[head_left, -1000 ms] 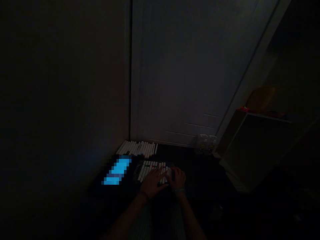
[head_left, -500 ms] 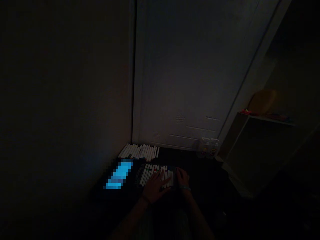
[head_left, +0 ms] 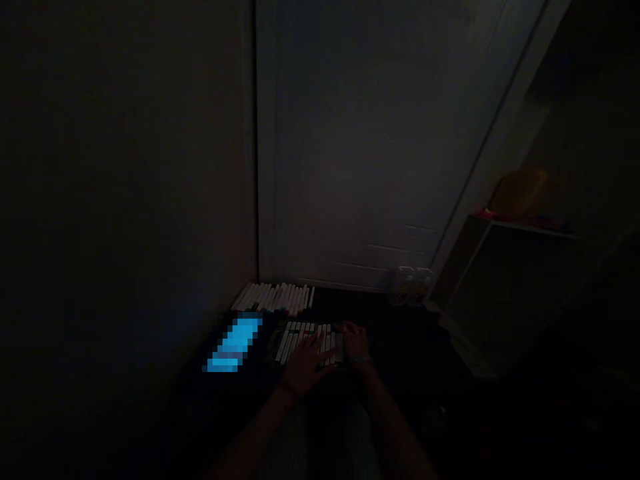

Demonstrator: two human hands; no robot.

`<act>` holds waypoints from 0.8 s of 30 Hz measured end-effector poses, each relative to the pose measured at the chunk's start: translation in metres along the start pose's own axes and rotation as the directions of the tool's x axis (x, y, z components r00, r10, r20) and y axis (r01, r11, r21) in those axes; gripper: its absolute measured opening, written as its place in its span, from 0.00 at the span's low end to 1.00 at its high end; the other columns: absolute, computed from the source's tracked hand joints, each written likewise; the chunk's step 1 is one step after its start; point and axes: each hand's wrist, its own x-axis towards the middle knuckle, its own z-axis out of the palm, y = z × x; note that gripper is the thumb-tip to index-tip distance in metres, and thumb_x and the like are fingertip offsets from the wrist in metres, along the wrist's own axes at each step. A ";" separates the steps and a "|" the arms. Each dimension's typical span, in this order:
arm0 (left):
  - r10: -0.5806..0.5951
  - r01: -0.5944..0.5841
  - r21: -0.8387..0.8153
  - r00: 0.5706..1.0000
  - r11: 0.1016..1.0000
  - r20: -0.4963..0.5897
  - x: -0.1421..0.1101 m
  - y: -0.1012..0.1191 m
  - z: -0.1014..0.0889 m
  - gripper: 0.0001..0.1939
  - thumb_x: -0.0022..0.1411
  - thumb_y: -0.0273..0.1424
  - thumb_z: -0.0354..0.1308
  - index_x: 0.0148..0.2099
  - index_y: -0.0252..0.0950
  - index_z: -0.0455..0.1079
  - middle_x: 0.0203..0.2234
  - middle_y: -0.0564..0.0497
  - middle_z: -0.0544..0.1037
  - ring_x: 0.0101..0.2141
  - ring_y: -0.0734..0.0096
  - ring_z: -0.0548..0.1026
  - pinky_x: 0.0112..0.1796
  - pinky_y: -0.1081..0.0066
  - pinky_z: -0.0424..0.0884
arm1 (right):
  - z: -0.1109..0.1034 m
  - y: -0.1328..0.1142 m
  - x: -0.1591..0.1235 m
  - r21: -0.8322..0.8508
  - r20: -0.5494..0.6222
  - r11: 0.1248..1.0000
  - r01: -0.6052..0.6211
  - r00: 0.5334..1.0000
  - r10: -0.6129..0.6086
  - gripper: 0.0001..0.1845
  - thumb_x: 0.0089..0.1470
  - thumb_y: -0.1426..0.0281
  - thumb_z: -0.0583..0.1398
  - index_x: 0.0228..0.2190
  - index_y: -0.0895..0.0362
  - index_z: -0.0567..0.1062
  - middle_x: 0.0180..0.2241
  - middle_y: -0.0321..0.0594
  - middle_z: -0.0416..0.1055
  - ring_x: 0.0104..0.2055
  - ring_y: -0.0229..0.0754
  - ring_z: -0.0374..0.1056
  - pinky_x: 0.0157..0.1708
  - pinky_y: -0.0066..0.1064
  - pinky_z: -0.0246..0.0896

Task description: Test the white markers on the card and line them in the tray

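Observation:
The room is very dark. My left hand (head_left: 306,363) lies flat with fingers spread over a row of white markers (head_left: 305,339) packed side by side in a dark case on the floor. My right hand (head_left: 356,341) rests at the right end of that row, fingers curled at the case's edge; whether it holds anything is lost in the dark. A second row of white markers (head_left: 276,297) lies farther back, against the door.
A glowing blue screen (head_left: 234,343) lies on the floor left of the markers. A closed door (head_left: 370,167) stands ahead, a wall to the left. Two small bottles (head_left: 413,285) sit by the door. A low shelf unit (head_left: 505,287) stands at right.
My right hand has slid a little toward the far right end of the marker row. My left hand stays on the markers. The camera view has shifted slightly.

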 end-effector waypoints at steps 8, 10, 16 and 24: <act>0.010 -0.010 0.019 1.000 1.000 -0.024 -0.001 0.001 0.001 0.22 0.57 0.47 0.45 0.54 0.52 0.59 0.56 0.54 0.58 0.55 0.59 0.55 0.52 0.55 0.55 | -0.011 -0.007 0.000 -0.069 0.186 0.997 -0.023 0.982 0.035 0.18 0.58 0.63 0.45 0.45 0.42 0.69 0.44 0.33 0.69 0.47 0.44 0.58 0.45 0.35 0.51; 0.003 -0.002 0.020 1.000 1.000 -0.015 -0.002 0.001 0.001 0.22 0.57 0.47 0.45 0.53 0.52 0.59 0.56 0.55 0.58 0.55 0.59 0.56 0.52 0.56 0.56 | -0.010 -0.007 0.000 -0.078 0.203 0.996 -0.031 0.978 0.046 0.18 0.59 0.63 0.44 0.45 0.42 0.68 0.45 0.33 0.68 0.47 0.44 0.58 0.46 0.35 0.51; -0.012 0.012 0.024 1.000 1.000 -0.012 -0.002 0.001 0.002 0.22 0.57 0.48 0.44 0.53 0.52 0.60 0.56 0.55 0.58 0.55 0.59 0.55 0.52 0.56 0.55 | -0.006 -0.003 -0.001 -0.071 0.178 0.997 -0.040 0.983 0.052 0.18 0.59 0.63 0.44 0.45 0.40 0.68 0.48 0.32 0.65 0.46 0.43 0.59 0.44 0.35 0.53; 0.008 -0.008 0.027 1.000 1.000 -0.029 -0.002 0.002 0.000 0.22 0.57 0.48 0.44 0.53 0.52 0.60 0.56 0.55 0.59 0.55 0.59 0.57 0.52 0.56 0.55 | 0.005 0.005 -0.001 -0.051 0.156 0.998 -0.041 0.987 0.049 0.17 0.58 0.63 0.45 0.44 0.38 0.68 0.47 0.32 0.65 0.46 0.44 0.59 0.43 0.37 0.53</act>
